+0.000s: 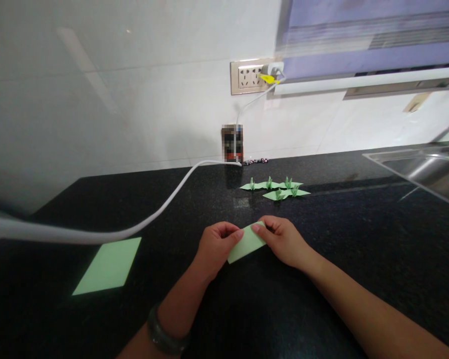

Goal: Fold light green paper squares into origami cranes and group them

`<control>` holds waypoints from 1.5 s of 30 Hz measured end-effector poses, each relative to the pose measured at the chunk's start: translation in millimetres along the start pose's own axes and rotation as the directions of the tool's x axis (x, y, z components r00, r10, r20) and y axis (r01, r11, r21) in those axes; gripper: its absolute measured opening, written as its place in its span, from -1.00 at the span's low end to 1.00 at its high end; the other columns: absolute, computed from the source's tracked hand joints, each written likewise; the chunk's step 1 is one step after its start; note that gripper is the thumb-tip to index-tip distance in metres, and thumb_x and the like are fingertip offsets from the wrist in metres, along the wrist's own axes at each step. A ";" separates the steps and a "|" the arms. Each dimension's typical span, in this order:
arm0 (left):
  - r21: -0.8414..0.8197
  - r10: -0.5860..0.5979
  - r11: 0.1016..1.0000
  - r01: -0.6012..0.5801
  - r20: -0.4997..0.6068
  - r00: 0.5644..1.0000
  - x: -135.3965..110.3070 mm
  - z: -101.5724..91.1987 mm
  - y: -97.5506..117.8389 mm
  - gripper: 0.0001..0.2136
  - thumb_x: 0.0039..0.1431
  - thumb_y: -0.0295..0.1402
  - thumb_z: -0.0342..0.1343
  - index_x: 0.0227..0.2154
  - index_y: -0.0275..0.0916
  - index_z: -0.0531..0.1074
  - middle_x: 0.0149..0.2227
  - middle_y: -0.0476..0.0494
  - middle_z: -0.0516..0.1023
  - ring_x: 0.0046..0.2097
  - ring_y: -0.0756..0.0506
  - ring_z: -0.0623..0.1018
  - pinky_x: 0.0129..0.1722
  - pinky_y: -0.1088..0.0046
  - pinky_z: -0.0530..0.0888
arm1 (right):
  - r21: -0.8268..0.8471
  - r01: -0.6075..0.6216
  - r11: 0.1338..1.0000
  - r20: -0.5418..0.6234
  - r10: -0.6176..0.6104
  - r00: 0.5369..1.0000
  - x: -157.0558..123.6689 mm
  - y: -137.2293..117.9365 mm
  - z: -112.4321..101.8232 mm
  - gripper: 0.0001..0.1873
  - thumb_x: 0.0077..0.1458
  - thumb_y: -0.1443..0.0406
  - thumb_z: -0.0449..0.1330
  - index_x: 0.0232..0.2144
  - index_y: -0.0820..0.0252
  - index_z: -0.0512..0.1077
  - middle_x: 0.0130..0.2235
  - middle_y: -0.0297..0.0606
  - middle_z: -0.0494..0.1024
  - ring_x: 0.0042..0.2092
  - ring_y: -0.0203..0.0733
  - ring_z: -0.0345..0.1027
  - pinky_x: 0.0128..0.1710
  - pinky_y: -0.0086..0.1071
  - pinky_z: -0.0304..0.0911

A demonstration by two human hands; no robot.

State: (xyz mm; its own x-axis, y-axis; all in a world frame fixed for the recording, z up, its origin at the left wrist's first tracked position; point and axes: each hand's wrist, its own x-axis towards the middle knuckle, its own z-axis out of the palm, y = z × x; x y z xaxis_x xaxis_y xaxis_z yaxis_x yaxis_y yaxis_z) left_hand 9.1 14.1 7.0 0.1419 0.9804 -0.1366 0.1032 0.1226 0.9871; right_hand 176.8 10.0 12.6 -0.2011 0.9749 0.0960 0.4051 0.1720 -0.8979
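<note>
A light green piece of paper, folded to a rectangle, is held between both hands above the black countertop. My left hand pinches its left end with the thumb on top. At the upper right edge, my right hand grips it, thumb also on top. The fingers under the paper are hidden. Beyond the hands stand several folded green paper cranes in two rows, wings spread. To the left lies a flat stack or sheet of green paper.
A white cable arches over the counter from the left to a phone-like, pixelated object against the wall. A beaded strand lies beside it. A socket holds a plugged charger. A steel sink sits at right.
</note>
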 end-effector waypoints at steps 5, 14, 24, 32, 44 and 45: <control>0.123 0.000 0.992 -0.017 0.135 0.991 -3.4 -1.3 6.8 -0.81 -0.12 -0.25 0.11 -0.57 -0.29 0.48 -0.61 -0.06 0.42 -0.57 0.03 0.33 -0.59 0.54 0.21 | -0.188 0.165 0.968 0.121 -0.144 0.982 -3.0 -5.7 -3.3 -0.74 0.07 0.24 -0.02 -0.56 0.23 0.35 -0.56 -0.35 0.33 -0.49 -0.34 0.16 -0.50 -0.47 0.04; 0.159 0.065 0.981 -0.109 0.260 0.963 -6.2 0.4 -2.7 -0.83 -0.11 -0.28 0.10 -0.63 -0.28 0.45 -0.60 -0.06 0.42 -0.53 0.00 0.35 -0.54 0.52 0.25 | 0.018 0.044 0.999 0.076 -0.045 0.996 -1.5 -6.5 -2.5 -0.80 -0.01 0.22 0.07 -0.54 0.23 0.35 -0.56 -0.36 0.33 -0.50 -0.36 0.17 -0.55 -0.50 0.07; -0.011 0.111 0.994 -0.111 0.028 0.993 -5.7 4.8 0.4 -0.82 -0.12 -0.25 0.13 -0.58 -0.30 0.45 -0.59 -0.06 0.46 -0.51 0.00 0.39 -0.50 0.51 0.31 | 0.488 -0.243 0.838 0.229 0.145 0.962 -4.0 -6.3 15.0 -0.65 -0.18 0.15 0.23 -0.34 0.25 0.36 -0.40 -0.31 0.46 -0.44 -0.32 0.30 -0.44 -0.45 0.21; 0.033 0.126 0.991 -0.126 -0.009 0.992 -4.5 3.1 -3.5 -0.79 -0.11 -0.23 0.12 -0.57 -0.31 0.45 -0.58 -0.06 0.45 -0.52 0.00 0.38 -0.52 0.52 0.29 | 0.536 -0.258 0.804 0.218 0.163 0.962 -4.3 -5.3 14.2 -0.73 -0.12 0.16 0.19 -0.40 0.26 0.37 -0.43 -0.30 0.46 -0.42 -0.29 0.33 -0.41 -0.41 0.23; 0.056 0.146 0.988 -0.141 -0.092 0.985 -1.2 -1.1 -7.2 -0.77 -0.08 -0.20 0.09 -0.51 -0.30 0.45 -0.57 -0.04 0.45 -0.49 -0.02 0.43 -0.51 0.51 0.30 | 0.389 -0.186 0.902 0.036 0.187 0.982 1.6 1.1 6.7 -0.80 -0.09 0.21 0.14 -0.57 0.25 0.32 -0.60 -0.40 0.32 -0.58 -0.41 0.13 -0.56 -0.49 0.09; 0.059 0.146 0.988 -0.140 -0.094 0.985 -0.9 -1.1 -7.5 -0.77 -0.07 -0.20 0.09 -0.51 -0.30 0.44 -0.57 -0.04 0.45 -0.49 -0.02 0.43 -0.50 0.51 0.31 | 0.381 -0.178 0.907 0.031 0.180 0.983 1.9 1.9 6.7 -0.80 -0.08 0.21 0.13 -0.56 0.25 0.32 -0.59 -0.39 0.32 -0.57 -0.41 0.13 -0.56 -0.49 0.09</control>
State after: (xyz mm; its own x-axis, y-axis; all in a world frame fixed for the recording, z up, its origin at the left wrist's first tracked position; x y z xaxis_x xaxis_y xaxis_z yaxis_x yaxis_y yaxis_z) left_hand 7.2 12.5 -0.1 0.0625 0.9979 0.0170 0.1404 -0.0256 0.9898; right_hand 171.2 11.3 8.2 -0.1528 0.9850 -0.0807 0.0641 -0.0716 -0.9954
